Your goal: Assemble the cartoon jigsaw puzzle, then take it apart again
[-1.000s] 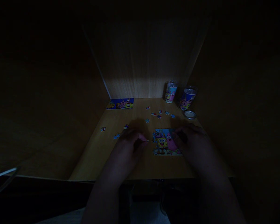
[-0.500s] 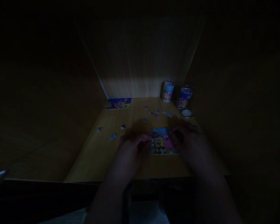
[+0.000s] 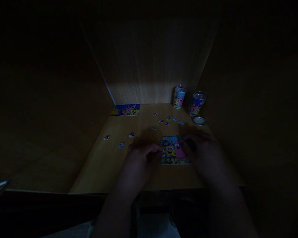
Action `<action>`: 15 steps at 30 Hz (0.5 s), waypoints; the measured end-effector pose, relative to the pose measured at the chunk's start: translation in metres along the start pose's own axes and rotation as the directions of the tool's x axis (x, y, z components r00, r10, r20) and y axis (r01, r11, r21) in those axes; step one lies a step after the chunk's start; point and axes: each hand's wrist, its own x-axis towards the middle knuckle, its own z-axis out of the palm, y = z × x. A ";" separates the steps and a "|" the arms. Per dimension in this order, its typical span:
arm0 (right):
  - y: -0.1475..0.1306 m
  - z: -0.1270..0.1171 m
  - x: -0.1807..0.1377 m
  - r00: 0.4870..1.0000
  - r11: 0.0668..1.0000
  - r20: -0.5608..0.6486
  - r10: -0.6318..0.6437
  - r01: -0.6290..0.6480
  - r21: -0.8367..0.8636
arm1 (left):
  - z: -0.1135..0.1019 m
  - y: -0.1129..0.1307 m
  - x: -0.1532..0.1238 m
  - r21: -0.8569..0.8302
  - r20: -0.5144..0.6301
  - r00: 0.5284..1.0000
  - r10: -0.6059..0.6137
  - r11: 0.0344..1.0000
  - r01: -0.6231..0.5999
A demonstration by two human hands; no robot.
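A small cartoon jigsaw puzzle (image 3: 174, 150) lies assembled on the wooden desk (image 3: 114, 165), lit in an otherwise dark scene. My left hand (image 3: 142, 157) rests at the puzzle's left edge with its fingers curled and their tips touching that edge. My right hand (image 3: 201, 147) lies over the puzzle's right edge, fingers bent down on it. Whether either hand holds a piece is hidden in the dark. Several loose pieces (image 3: 167, 120) lie beyond the puzzle, and a few more (image 3: 121, 144) lie to the left.
Two printed tins (image 3: 178, 97) (image 3: 196, 104) stand at the back right, with a round lid (image 3: 199, 121) lying in front of them. A picture card (image 3: 125, 110) lies at the back left. Wooden panels wall the desk at the back and on both sides.
My left hand moved right until its fingertips reached the puzzle's left edge. The view shifted slightly. My right hand stayed on the right edge.
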 end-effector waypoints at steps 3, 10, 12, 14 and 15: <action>-0.001 -0.001 0.001 1.000 1.000 0.000 0.007 -0.007 -0.006 | 0.000 -0.001 0.000 0.016 -0.006 1.000 0.005 1.000 -0.005; -0.002 -0.002 0.001 1.000 1.000 0.008 0.005 -0.005 0.004 | -0.005 -0.006 0.001 0.211 -0.167 0.986 -0.014 0.976 0.050; -0.002 -0.001 0.001 1.000 1.000 0.005 0.013 -0.013 0.008 | -0.009 -0.007 0.002 0.303 -0.233 0.971 -0.052 0.945 0.123; 0.000 -0.001 0.001 1.000 1.000 0.007 0.010 -0.010 0.013 | -0.013 -0.009 0.002 0.389 -0.292 0.950 -0.107 0.894 0.221; 0.000 -0.001 0.001 1.000 1.000 0.008 0.005 -0.005 0.014 | -0.015 -0.010 0.002 0.424 -0.316 0.940 -0.128 0.867 0.261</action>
